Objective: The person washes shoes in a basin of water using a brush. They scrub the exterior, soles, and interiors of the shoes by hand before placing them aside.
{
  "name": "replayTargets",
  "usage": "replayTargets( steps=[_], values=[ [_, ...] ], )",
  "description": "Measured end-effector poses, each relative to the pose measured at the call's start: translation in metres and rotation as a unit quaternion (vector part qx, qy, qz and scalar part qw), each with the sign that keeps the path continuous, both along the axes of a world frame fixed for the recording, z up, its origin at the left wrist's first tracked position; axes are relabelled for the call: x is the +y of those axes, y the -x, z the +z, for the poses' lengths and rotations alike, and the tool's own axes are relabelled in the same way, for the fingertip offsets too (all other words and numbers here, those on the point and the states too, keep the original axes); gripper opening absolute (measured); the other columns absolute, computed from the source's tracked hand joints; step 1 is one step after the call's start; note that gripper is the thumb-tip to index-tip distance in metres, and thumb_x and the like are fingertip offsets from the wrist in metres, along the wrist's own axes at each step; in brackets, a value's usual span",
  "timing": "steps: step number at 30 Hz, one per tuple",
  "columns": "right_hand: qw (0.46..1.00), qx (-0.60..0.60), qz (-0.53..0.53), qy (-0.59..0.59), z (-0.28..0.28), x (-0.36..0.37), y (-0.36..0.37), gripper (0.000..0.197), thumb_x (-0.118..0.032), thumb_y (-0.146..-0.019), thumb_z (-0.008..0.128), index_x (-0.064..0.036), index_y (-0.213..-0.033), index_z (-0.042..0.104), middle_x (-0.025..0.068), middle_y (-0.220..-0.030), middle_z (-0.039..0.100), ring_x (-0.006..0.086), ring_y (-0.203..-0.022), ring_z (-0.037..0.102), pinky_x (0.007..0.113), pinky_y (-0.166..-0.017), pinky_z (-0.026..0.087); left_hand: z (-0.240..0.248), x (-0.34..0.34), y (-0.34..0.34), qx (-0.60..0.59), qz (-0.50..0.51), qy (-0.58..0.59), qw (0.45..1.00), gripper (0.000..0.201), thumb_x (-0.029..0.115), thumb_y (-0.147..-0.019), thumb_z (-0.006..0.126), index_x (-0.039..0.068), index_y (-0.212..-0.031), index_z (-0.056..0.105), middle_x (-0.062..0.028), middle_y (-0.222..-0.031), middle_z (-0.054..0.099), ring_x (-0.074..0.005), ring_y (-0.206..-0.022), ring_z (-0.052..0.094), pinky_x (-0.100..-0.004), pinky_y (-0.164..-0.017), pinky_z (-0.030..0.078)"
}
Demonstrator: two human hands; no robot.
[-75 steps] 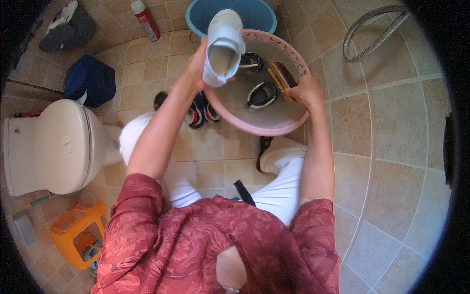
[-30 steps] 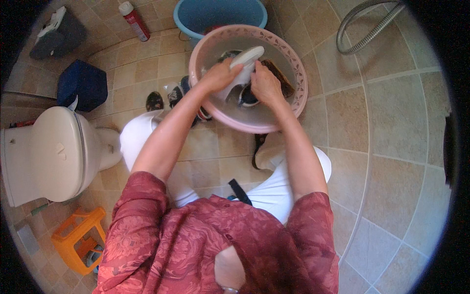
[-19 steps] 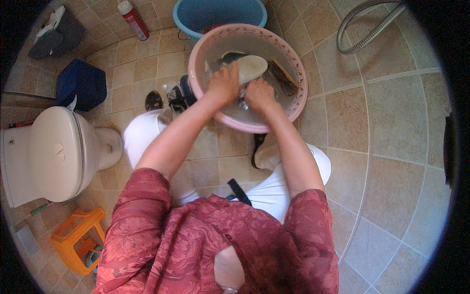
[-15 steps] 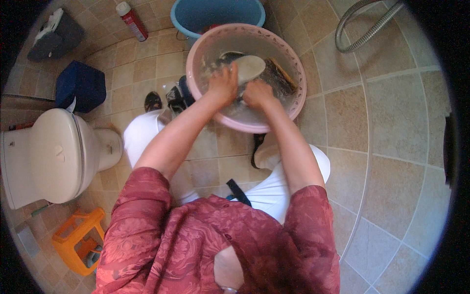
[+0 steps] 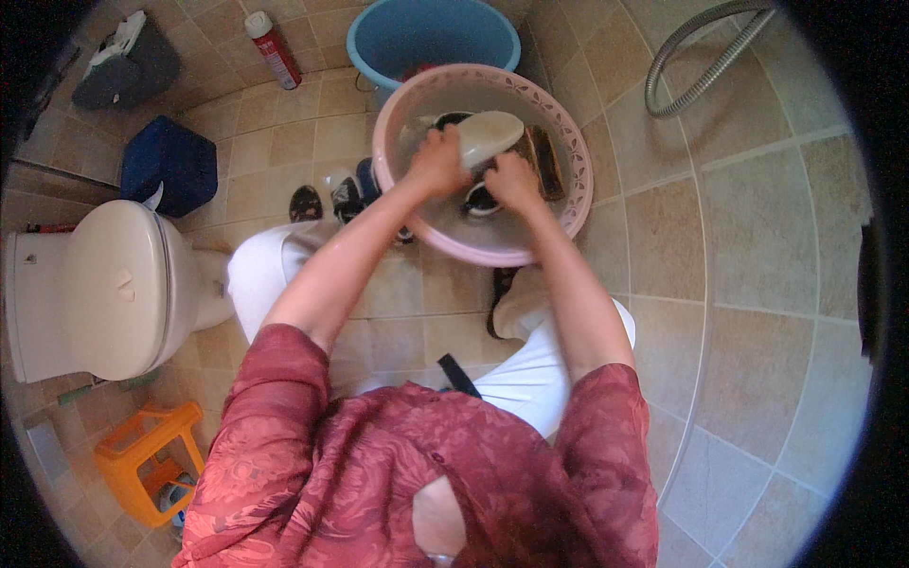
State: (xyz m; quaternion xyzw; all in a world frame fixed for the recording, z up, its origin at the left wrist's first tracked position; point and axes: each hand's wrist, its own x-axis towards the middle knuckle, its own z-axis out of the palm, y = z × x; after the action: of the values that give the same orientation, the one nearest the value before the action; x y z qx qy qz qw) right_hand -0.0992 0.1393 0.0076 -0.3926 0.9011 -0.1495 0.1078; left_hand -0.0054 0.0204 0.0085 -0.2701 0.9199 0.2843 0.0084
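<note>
A pink basin (image 5: 579, 204) holds cloudy water and several shoes. My left hand (image 5: 438, 166) is closed on a shoe (image 5: 490, 135) with a pale, wide sole, tilted up at the water's surface. Close by on the right, my right hand (image 5: 514, 182) has its fingers curled in beside that shoe; whatever they grip is hidden. Below and between the hands lies a black-and-white shoe (image 5: 483, 199), partly under water. A long brown and dark thing (image 5: 545, 163) rests along the basin's right side, its kind unclear.
A blue tub (image 5: 431, 43) stands behind the basin. To its left are a spray can (image 5: 274, 52), dark shoes (image 5: 347, 199) on the tiles, a navy bin (image 5: 169, 166) and a toilet (image 5: 114, 289). An orange stool (image 5: 142, 454) sits lower left; a shower hose (image 5: 696, 66) hangs right.
The pale-soled shoe has tilted and risen slightly. The black-and-white shoe shows more clearly between my hands. My right hand has shifted slightly right, and the whole view has moved a little.
</note>
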Motion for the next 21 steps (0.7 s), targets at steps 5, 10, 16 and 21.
replayTargets(
  steps=[5,10,16,21],
  values=[
    [0.975,-0.062,0.028,0.210,0.040,-0.017,0.000,0.028,-0.013,-0.068,0.054,0.0049,-0.088,0.063,0.0271,-0.086,0.061,0.0406,-0.084,0.059,0.043,-0.079,0.046,0.008,-0.014,-0.012,0.221,0.019,-0.056,0.974,0.081,0.022,-0.063,0.073,-0.003,-0.129,0.033,-0.0279,-0.123,0.042,-0.0379,-0.117,0.042,-0.0400,-0.099,0.035],
    [0.926,-0.097,0.080,0.356,0.083,-0.015,-0.001,0.033,-0.009,-0.072,0.052,0.0035,-0.102,0.059,0.0219,-0.098,0.062,0.0330,-0.096,0.058,0.037,-0.085,0.044,0.054,-0.027,-0.009,0.397,-0.004,-0.031,0.917,0.086,0.027,-0.059,0.080,-0.001,-0.127,0.036,-0.0217,-0.121,0.049,-0.0323,-0.115,0.047,-0.0375,-0.098,0.036],
    [0.895,-0.113,0.120,0.414,0.103,-0.016,-0.011,0.042,-0.003,-0.075,0.053,-0.0002,-0.117,0.053,0.0131,-0.118,0.054,0.0248,-0.113,0.049,0.033,-0.090,0.042,0.078,-0.034,-0.013,0.388,-0.022,-0.039,0.921,0.088,0.024,-0.060,0.082,0.000,-0.129,0.034,-0.0194,-0.118,0.054,-0.0277,-0.108,0.054,-0.0359,-0.092,0.043],
    [0.885,-0.090,0.158,0.428,0.102,-0.021,-0.018,0.047,-0.003,-0.076,0.057,-0.0009,-0.122,0.049,0.0111,-0.121,0.051,0.0213,-0.113,0.049,0.029,-0.088,0.044,0.068,-0.040,-0.017,0.421,0.006,-0.082,0.903,0.087,0.021,-0.062,0.082,0.003,-0.131,0.032,-0.0168,-0.116,0.055,-0.0243,-0.104,0.056,-0.0351,-0.087,0.047]
  ],
)
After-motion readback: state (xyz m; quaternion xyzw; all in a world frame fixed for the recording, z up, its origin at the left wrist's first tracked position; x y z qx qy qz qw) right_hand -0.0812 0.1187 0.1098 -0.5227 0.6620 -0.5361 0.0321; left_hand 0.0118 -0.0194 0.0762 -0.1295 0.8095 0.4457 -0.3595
